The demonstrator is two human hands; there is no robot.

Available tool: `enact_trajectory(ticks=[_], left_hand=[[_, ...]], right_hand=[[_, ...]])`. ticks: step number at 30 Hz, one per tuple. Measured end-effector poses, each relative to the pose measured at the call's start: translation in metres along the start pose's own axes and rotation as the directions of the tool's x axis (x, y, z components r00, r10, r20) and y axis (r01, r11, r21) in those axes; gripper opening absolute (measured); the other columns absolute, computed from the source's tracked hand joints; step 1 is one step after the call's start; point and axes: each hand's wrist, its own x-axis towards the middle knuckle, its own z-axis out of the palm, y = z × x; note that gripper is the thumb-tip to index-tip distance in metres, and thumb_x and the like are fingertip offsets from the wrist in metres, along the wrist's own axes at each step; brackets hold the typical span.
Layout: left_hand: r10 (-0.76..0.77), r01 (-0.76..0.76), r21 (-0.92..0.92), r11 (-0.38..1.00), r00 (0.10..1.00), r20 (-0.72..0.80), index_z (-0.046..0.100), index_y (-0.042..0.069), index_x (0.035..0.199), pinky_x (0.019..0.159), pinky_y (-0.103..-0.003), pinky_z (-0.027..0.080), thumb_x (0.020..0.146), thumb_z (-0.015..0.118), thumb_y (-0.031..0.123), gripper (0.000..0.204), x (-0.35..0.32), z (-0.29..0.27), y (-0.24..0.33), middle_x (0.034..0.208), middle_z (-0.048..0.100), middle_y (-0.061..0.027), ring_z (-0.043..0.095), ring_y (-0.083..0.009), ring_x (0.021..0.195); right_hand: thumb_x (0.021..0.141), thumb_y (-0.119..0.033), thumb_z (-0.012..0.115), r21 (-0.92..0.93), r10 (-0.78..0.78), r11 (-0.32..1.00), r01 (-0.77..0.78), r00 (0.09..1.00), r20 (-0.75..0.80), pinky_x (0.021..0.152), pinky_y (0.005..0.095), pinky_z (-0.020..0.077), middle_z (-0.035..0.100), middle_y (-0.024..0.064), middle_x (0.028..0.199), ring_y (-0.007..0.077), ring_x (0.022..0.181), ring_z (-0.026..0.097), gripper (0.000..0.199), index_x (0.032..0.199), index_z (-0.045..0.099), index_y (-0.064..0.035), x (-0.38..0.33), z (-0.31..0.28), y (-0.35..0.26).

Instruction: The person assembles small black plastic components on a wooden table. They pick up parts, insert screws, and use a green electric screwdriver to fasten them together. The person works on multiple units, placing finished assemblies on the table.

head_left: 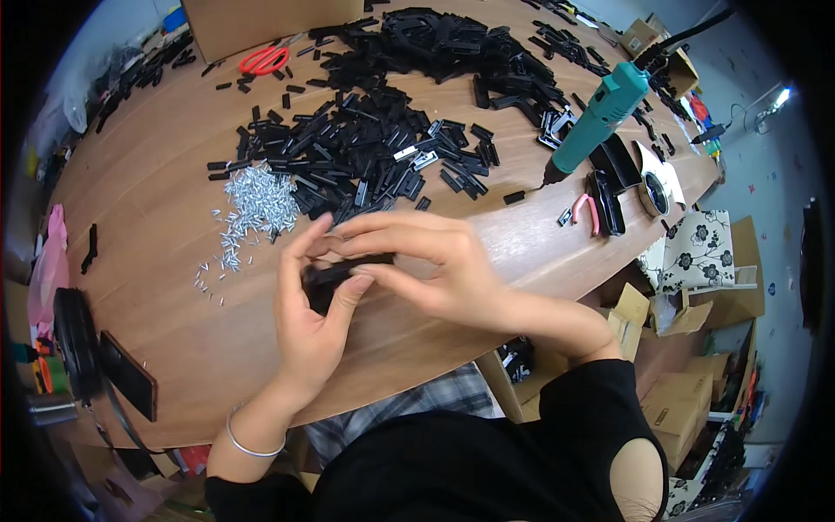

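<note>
**Both hands joined on one black plastic piece, mid-assembly**

You've got a small black piece (pixel 335 277) pinched between both hands just over the near edge of the wooden table (pixel 174 165), roughly dead centre of view. Your left hand (pixel 310 296) is closed around it from below, thumb and index finger pinching the ends. Your right hand (pixel 426 265) comes in from 3 o'clock, fingers laid flat over the top, thumb pressing the near side. So both hands are gripping the same piece; most of it is hidden by fingers, can't tell its exact shape.

Step in hand, as I judge it: fitting or pressing the piece together. The next move likely calls for steady squeeze with both thumbs, piece kept level, no twisting.

At 11 o'clock from your hands, near: a heap of small silver pins (pixel 255 202), some scattered toward you. Just beyond at 12 o'clock: a pile of black strips (pixel 365 152), touching the pin heap's far side. Further at 12 to 1 o'clock: a bigger black pile (pixel 444 48). At 2 o'clock: a teal powered screwdriver (pixel 598 117), tip down to the table, well apart from your hands. Far at 11 o'clock: red scissors (pixel 264 59). At 8 o'clock, table edge: a dark phone (pixel 128 376).
</note>
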Motion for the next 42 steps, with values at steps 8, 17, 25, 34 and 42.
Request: enact_trajectory(ticks=[8,17,25,34,42], left_hand=[[-0.244,0.016,0.605,0.796,0.923,0.297,0.054,0.000,0.084,0.072,-0.035,0.043,0.074,0.066,0.010,0.018,0.011,-0.037,0.012,0.083,0.057,-0.0123,0.055,-0.0292,0.078],[0.130,-0.286,0.716,0.637,0.955,0.265,0.058,0.002,0.091,0.078,-0.037,0.044,0.075,0.066,0.014,0.022,0.008,-0.038,0.026,0.095,0.057,-0.0135,0.055,-0.0332,0.087],[-0.237,0.656,-0.293,0.695,0.594,0.769,0.031,0.007,0.136,0.086,-0.032,0.046,0.089,0.055,0.028,0.057,-0.031,0.004,0.013,0.128,0.046,-0.0180,0.055,-0.0237,0.105],[-0.478,0.625,-0.581,0.521,0.778,0.408,0.028,0.008,0.123,0.081,-0.032,0.050,0.094,0.040,0.015,0.032,-0.024,0.001,0.011,0.114,0.052,-0.0216,0.057,-0.0287,0.103],[-0.422,0.589,-0.539,0.602,0.808,0.411,0.036,0.006,0.114,0.077,-0.031,0.051,0.094,0.041,0.016,0.022,-0.006,-0.014,0.018,0.119,0.050,-0.0211,0.057,-0.0285,0.104]], right_hand=[[0.071,-0.019,0.066,-0.838,0.608,0.096,-0.537,0.698,-0.378,0.062,0.0389,0.0490,0.063,0.0164,0.069,0.0318,0.067,0.062,0.018,0.077,0.068,-0.0021,-0.038,-0.183,0.064],[0.069,-0.013,0.066,-0.805,0.288,0.318,-0.501,0.860,-0.422,0.074,0.0387,0.0481,0.063,0.0173,0.088,0.0326,0.080,0.062,0.021,0.086,0.065,-0.0015,-0.053,-0.233,0.174],[0.062,0.002,0.071,-0.945,-0.436,0.327,-0.005,0.886,-0.156,0.055,0.0260,0.0500,0.063,0.0084,0.081,0.0178,0.065,0.061,0.025,0.085,0.062,-0.0031,-0.070,-0.096,-0.019],[0.076,-0.014,0.067,-0.344,0.332,0.878,-0.332,0.941,-0.059,0.062,0.0297,0.0494,0.066,0.0106,0.084,0.0220,0.068,0.063,0.027,0.101,0.064,-0.0047,-0.043,-0.055,0.010],[0.070,-0.005,0.060,-0.808,0.381,0.375,-0.454,0.870,-0.312,0.073,0.0395,0.0492,0.064,0.0201,0.083,0.0321,0.078,0.063,0.031,0.101,0.063,-0.0053,0.005,-0.107,0.114]])
